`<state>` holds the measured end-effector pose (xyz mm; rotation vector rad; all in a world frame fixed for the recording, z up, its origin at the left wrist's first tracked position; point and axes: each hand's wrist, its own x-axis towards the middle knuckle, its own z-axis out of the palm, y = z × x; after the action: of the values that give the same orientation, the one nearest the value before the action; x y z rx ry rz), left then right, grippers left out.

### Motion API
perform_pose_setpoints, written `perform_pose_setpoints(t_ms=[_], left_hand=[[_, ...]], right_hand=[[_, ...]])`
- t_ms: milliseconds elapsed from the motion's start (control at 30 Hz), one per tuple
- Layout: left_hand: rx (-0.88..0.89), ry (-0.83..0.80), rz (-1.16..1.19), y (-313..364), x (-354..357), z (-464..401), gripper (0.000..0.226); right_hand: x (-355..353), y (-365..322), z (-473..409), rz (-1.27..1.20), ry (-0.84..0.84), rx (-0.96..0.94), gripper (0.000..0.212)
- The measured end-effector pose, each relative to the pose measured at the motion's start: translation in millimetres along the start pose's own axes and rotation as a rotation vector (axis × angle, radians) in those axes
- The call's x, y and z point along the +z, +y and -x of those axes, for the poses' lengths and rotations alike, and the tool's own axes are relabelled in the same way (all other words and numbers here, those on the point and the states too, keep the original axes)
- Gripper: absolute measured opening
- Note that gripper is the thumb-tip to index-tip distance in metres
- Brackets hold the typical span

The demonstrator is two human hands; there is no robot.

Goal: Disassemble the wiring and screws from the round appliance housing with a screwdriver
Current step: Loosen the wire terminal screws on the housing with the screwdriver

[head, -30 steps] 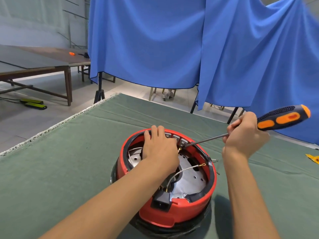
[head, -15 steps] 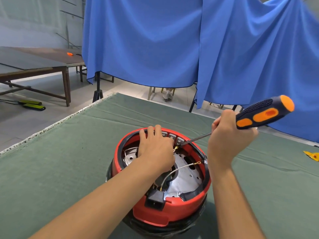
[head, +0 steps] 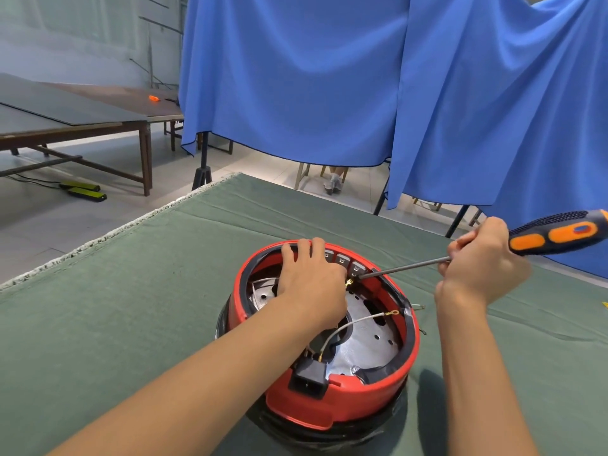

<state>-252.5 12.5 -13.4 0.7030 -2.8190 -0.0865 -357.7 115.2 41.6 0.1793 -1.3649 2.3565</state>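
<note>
Mid-step on a screw at the far inner wall of the housing [head: 332, 403], which sits open side up on the green desk [head: 131, 307], near the front edge. Right hand [head: 477, 274] clenched round the screwdriver [head: 556, 233] where handle meets shaft, tip laid low across the rim and meeting a brass terminal [head: 349, 283] just under the row of grey clips. Left hand [head: 309, 281] flat inside the housing, fingers straight over the far rim, grasping nothing, just bracing.

Next move, as a guess: seat the tip square in the screw head, press in, turn, with the left hand kept down against rotation. Shallow shaft angle could let the tip slip out.

Count: one housing, one screwdriver, two hands. One white wire [head: 355, 322] lying loose over the metal plate, ring lug free at its end. One black socket [head: 308, 378] at the near wall. Three grey clips showing; more possibly hidden under the left hand. Screw heads too small to count.
</note>
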Motion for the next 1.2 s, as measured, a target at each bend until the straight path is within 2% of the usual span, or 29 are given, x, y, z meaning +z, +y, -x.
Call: perform_pose_setpoints(t_ms=[200,400,700,833,1200], left_hand=[[0.001,-0.007,-0.003,-0.4,0.2,-1.3,0.038],[0.003,-0.01,-0.002,-0.4,0.5,-1.7,0.037],[0.007,-0.01,0.005,-0.7,-2.4,1.1,0.039],[0.011,-0.013,0.002,-1.5,-2.4,1.8,0.04],[0.011,-0.005,0.003,-1.9,1.1,-1.3,0.037]], right_hand=[[-0.3,4.4,-9.6,-0.034,0.045,0.051,0.028],[-3.0,1.3,-9.4,-0.06,0.054,0.091,0.04],[-3.6,-7.8,17.6,-0.022,-0.088,-0.124,0.033],[-2.6,-6.3,18.2,0.021,-0.098,-0.157,0.026],[4.6,3.8,-10.3,0.063,0.001,-0.039,0.027]])
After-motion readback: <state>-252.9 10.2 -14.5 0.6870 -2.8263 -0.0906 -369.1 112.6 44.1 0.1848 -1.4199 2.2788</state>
